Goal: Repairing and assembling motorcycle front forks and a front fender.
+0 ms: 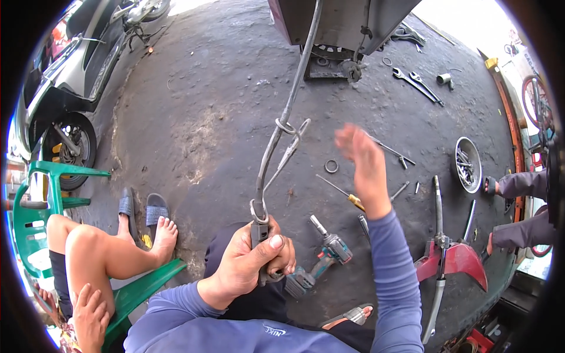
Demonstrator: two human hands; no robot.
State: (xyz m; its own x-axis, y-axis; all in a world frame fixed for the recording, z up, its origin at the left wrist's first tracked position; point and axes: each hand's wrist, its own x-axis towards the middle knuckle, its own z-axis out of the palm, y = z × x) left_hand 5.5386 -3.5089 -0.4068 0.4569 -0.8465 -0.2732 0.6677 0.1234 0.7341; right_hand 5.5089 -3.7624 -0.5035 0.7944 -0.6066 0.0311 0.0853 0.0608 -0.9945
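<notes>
My left hand (250, 256) is wrapped round a dark metal fitting (259, 232) at the lower end of a grey hose or cable (298, 76). This line runs up past the top edge of the view. A loop of bent wire (286, 154) hangs along it, hooked at the fitting and higher up. My right hand (366, 165) is lifted to the right of the line, blurred by motion. Its fingers look stretched out and hold nothing visible. Below and between my hands, a teal and black cordless power tool (321, 266) lies on the floor, near a screwdriver with a yellow handle (356, 202).
A metal ring (331, 166), wrenches (415, 87) and a steel bowl of small parts (468, 165) are on the dark floor. A motorcycle fork with a red fender (453, 265) lies right. At left are a scooter (65, 112), a green chair (56, 176) and a seated person (88, 253).
</notes>
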